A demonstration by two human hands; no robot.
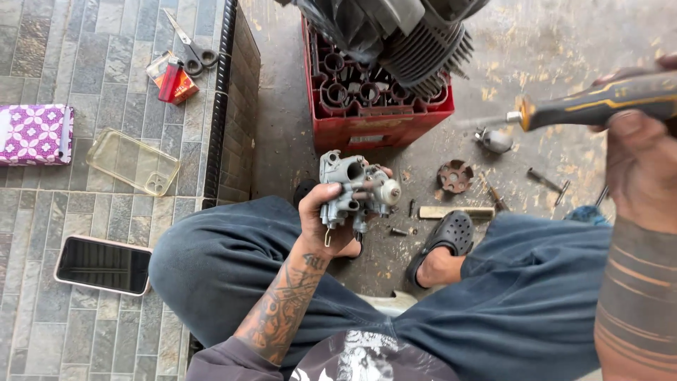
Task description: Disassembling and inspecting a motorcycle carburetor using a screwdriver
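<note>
Head view. Top centre of the frame: a red bottle crate [381, 116] carries a finned engine block [416, 42] that overhangs its near edge. On the concrete, centre right: a rusty round disc [455, 176], a small metal part [492, 140], a bolt [546, 182] and a flat wooden strip [456, 212], just above a black clog [451, 236]. On the tiled ledge at left: scissors [192, 44], a red lighter [170, 80], a clear phone case [134, 161], a patterned purple pouch [35, 134] and a phone [104, 264]. The left hand [328, 222], forearm rising from lower centre, is closed around a grey carburettor [356, 189] held at mid-frame above the knees, its body projecting above the fingers. The right hand [638, 152], at the right edge, clasps a black-and-yellow screwdriver [585, 107], shaft pointing left, well apart from the carburettor
</note>
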